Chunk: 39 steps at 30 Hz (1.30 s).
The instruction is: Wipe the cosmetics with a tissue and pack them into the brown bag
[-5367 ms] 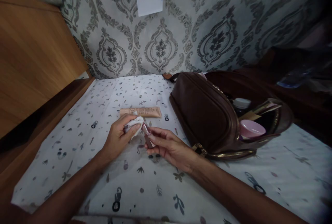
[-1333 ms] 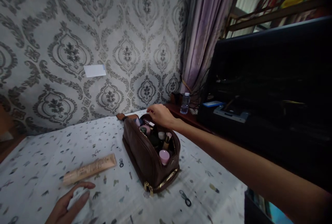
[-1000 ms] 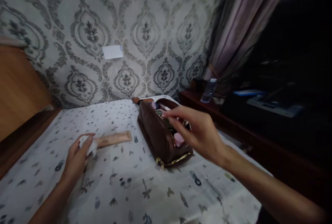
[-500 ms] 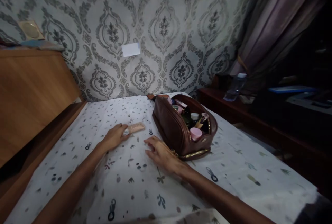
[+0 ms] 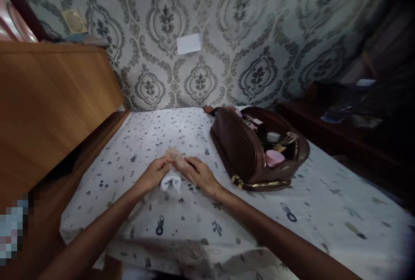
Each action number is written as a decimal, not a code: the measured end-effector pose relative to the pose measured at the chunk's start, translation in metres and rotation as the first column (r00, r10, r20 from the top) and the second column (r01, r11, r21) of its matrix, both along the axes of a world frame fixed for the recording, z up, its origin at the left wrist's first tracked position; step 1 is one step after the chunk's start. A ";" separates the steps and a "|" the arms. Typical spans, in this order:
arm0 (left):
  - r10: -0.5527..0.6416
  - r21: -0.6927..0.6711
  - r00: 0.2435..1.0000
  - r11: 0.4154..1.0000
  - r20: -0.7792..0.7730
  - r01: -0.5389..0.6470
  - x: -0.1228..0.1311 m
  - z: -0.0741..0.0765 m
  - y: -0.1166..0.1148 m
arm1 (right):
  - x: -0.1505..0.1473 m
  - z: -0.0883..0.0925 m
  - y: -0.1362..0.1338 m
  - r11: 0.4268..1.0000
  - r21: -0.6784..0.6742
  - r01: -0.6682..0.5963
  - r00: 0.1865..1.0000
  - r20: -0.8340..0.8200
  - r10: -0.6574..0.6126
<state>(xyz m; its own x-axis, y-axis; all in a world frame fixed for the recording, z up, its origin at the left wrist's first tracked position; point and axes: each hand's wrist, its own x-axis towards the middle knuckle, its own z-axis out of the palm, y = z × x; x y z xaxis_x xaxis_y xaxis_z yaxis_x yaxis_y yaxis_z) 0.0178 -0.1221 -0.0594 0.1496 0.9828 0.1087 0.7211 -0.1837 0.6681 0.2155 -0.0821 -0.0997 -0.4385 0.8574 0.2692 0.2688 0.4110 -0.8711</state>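
A beige squeeze tube lies at a slant between my two hands, low over the patterned white sheet. My left hand is closed on its left side, thumb and fingers pressed to it. From the right, my right hand grips the tube with bent fingers. Just below the tube, by my left fingertips, is a white rounded piece; whether it is a cap or bunched cloth I cannot tell. To the right of my right hand stands an unzipped brown cosmetic bag, with a pink jar and other cosmetics inside.
The patterned sheet covers the surface under my hands. A wooden cabinet borders it on the left, and a patterned wall rises behind. At the right, a clear bottle stands on a dark ledge.
My right hand has moved from the bare sheet to the tube. The tube now lies between both hands at a different slant. The view has swung right and down.
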 end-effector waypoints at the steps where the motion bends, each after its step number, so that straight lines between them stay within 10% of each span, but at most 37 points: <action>1: 0.037 0.019 0.999 0.999 -0.019 -0.037 -0.005 -0.001 -0.002 | 0.002 0.000 -0.001 1.000 0.017 -0.015 1.000 0.011 0.015; 7: 0.208 0.205 0.950 0.965 -0.233 -0.161 -0.015 -0.009 -0.020 | 0.016 0.000 -0.015 0.997 0.074 0.033 0.994 0.106 -0.040; 18: 0.133 0.401 0.893 0.915 -0.429 0.056 -0.007 -0.043 -0.063 | 0.021 0.009 -0.025 0.965 0.185 0.184 0.903 0.356 -0.240; 27: 0.213 0.157 0.972 0.968 -0.097 -0.197 -0.001 0.002 -0.048 | 0.020 0.015 -0.029 0.982 0.144 0.125 0.936 0.312 -0.165; 39: -0.237 0.448 0.918 0.816 -0.319 0.366 0.052 -0.012 -0.021 | 0.026 0.002 -0.019 0.995 0.097 -0.024 0.987 0.160 0.008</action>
